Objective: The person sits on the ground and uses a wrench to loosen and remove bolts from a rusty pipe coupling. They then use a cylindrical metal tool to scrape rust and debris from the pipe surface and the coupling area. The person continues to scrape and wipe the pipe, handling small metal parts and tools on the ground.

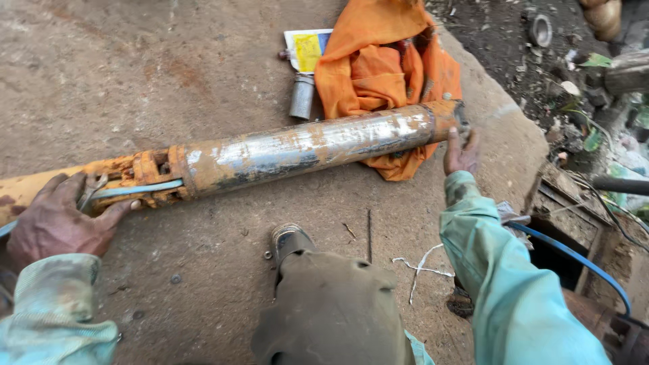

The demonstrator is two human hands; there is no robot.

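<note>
A long rusty metal cylinder [304, 145], like a submersible pump, lies across a concrete slab [135, 67]. Its right end rests on an orange cloth [382, 61]. My left hand [57, 220] presses on the orange-stained left section, fingers spread over a pale blue cable [138, 190] running along it. My right hand [460, 152] touches the cylinder's right end with its fingertips and holds nothing. Both sleeves are pale green and dirty. My knee [331, 304] in brown cloth is at the bottom centre.
A small grey metal sleeve [302, 96] and a white and yellow packet [307, 49] lie beside the cloth. A blue hose [574, 257] runs to a dark pit at the slab's right edge. A shoe tip [289, 238], white string [422, 267] and debris are nearby.
</note>
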